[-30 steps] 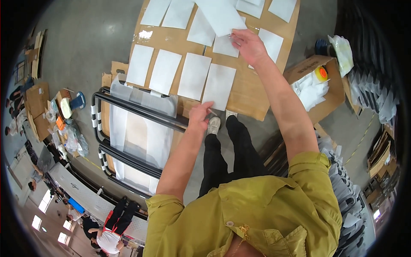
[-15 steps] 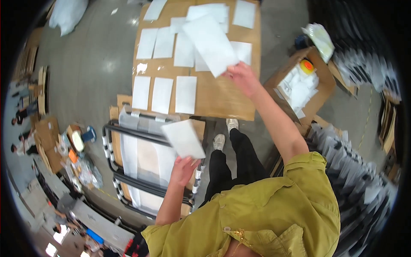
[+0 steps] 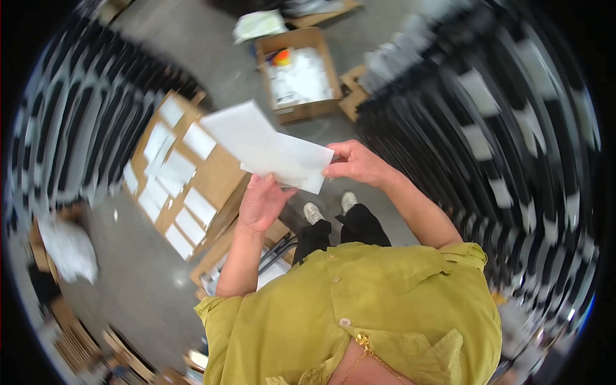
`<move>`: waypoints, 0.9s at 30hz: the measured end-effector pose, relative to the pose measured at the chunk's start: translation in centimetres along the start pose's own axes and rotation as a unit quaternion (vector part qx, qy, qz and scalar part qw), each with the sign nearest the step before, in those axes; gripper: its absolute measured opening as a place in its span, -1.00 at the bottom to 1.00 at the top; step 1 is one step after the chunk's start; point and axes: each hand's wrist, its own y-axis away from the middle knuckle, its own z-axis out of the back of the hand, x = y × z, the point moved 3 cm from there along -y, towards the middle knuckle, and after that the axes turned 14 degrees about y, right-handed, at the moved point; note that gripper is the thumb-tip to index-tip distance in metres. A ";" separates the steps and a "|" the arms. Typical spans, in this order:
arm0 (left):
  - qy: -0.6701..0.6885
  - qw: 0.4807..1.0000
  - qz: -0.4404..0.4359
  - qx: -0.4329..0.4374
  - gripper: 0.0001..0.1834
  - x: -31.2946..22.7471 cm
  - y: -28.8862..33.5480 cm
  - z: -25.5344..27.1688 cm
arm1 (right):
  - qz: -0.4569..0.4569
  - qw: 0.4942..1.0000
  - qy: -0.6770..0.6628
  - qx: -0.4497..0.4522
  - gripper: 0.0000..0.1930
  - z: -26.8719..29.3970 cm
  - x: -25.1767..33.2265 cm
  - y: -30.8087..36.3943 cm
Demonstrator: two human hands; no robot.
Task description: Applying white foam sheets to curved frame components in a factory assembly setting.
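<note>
Flat white sheets (image 3: 239, 133) overlap at an angle in front of my chest, possibly thin pouches; I cannot tell. My left hand (image 3: 260, 204) grips their near lower edge, thumb and fingers closed around it. At the right end, my right hand (image 3: 358, 163) pinches a corner of the nearer sheet (image 3: 298, 157) between thumb and fingers. To the left, beyond my left hand, a cardboard-topped table (image 3: 224, 173) carries several more white sheets (image 3: 190, 224) laid out in rows, some overlapping.
An open cardboard box (image 3: 295, 114) ahead holds white pieces and an orange-yellow roll (image 3: 281, 58). Long stacks of black frames with white wrapping (image 3: 500, 135) line the right; similar stacks (image 3: 83, 115) stand at the far left. A white bag (image 3: 67, 247) lies on the left floor.
My body has turned right, so the table now appears on the left and the box ahead. Both hands have come together, and the sheets they held apart now overlap.
</note>
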 end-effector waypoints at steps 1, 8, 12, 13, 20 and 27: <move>-0.013 0.999 0.030 0.012 -0.48 1.9 -0.4 -1.0 | -0.002 0.999 -0.009 -0.034 -0.77 0.9 -0.6 2.8; -0.082 0.987 0.140 0.008 -0.55 14.5 0.0 -5.9 | 0.014 0.970 -0.136 -0.203 -0.70 4.5 -4.6 21.5; -0.171 0.979 0.107 -0.003 -0.61 21.3 2.5 -7.5 | 0.033 0.939 -0.116 -0.321 -0.72 4.6 -6.1 30.4; -0.176 0.978 0.113 -0.003 -0.61 22.7 3.2 -7.8 | 0.033 0.933 -0.102 -0.344 -0.73 4.5 -6.4 32.3; -0.232 0.966 0.109 0.020 -0.64 30.1 6.9 -10.1 | -0.032 0.920 -0.061 -0.385 -0.75 2.6 -8.3 40.2; -0.260 0.946 0.190 0.040 -0.60 34.0 8.1 -12.1 | 0.018 0.888 -0.090 -0.450 -0.92 0.2 -9.7 44.4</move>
